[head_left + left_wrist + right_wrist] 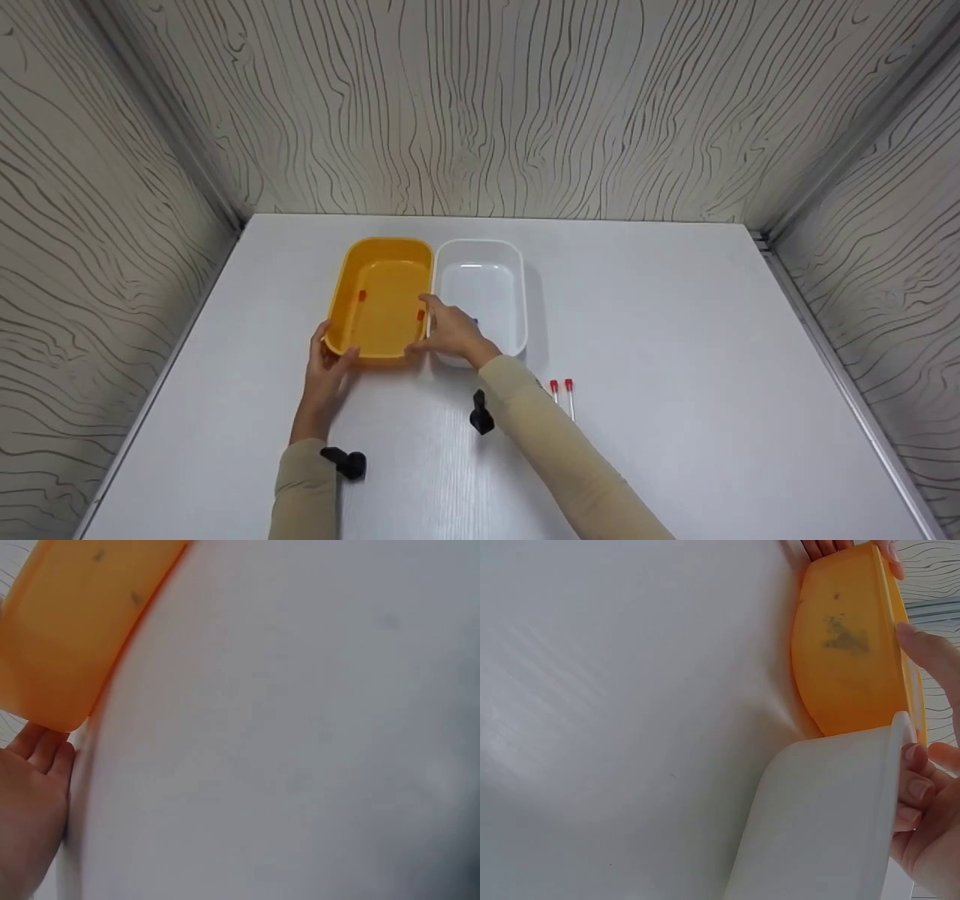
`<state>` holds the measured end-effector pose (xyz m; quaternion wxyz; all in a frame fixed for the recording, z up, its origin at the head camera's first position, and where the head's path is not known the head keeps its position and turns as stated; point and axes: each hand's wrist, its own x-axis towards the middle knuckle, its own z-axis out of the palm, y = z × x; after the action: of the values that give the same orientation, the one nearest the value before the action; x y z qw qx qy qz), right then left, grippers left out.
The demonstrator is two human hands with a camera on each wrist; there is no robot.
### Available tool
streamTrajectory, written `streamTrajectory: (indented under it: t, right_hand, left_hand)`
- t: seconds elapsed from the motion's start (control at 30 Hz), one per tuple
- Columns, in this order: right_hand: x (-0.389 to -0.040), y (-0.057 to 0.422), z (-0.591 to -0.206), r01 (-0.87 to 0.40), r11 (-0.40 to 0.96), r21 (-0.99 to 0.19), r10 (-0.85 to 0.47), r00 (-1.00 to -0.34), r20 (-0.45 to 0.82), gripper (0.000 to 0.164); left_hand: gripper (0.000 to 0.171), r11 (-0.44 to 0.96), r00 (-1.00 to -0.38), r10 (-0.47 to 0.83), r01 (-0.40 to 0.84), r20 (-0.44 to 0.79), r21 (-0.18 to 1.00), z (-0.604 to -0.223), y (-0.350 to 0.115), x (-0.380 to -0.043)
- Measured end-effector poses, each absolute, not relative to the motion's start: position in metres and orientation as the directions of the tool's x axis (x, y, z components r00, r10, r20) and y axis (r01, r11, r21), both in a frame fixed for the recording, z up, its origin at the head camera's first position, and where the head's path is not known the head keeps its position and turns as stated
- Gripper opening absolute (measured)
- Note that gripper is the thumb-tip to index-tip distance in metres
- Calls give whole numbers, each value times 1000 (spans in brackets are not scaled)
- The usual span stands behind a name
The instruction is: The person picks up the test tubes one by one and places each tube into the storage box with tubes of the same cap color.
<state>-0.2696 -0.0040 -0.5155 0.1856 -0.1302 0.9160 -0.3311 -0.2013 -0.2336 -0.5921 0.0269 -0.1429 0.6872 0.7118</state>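
from the head view, i see the yellow tray (382,311) at the left of the white tabletop (675,337), right beside the white tray (484,281), with two small red pieces (362,295) inside. the left hand (322,371) pinches its near left corner, thumb over the rim and fingers along the outer wall; the right hand (454,332) has the near right corner between thumb and index finger. two red-tipped sticks (568,385) lie off to the right. from the left wrist view, the wall looks thin and lets light through, so i'd guess plastic: light, fairly stiff, a touch slick, not very breakable. the left fingers reach in by its lower corner; whether it's raised there, i cannot tell. from the right wrist view, the thumb sits on the yellow rim while other fingertips show past the white rim, so that grip might drag the neighbour along. i'd hold opposite rims, keeping it level so the loose pieces don't slide.
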Motion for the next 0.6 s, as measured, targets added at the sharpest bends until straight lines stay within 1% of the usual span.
streamTrajectory:
  t: [0.07,0.23,0.3,0.4,0.6]
  right_hand:
    - [-270,-4,-516,-123,743,-658,-366,-897,-247,99]
    - [-268,1,-518,-198,740,-643,-402,-896,-187,95]
    - [-267,3,-519,-232,735,-637,-419,-894,-158,93]
    - [-265,6,-519,-253,716,-651,-434,-891,-130,90]
    - [-258,15,-516,-302,672,-677,-471,-879,-76,83]
  left_hand:
    - [81,-51,-958,-160,-234,-239,971,-592,-233,-201]
    - [74,-17,-967,-166,-195,-195,981,-591,-232,-200]
    - [73,-5,-966,-170,-197,-195,980,-590,-232,-200]
    - [75,-8,-958,-173,-231,-229,973,-589,-232,-199]
    - [76,-22,-957,-162,-242,-242,970,-588,-232,-199]
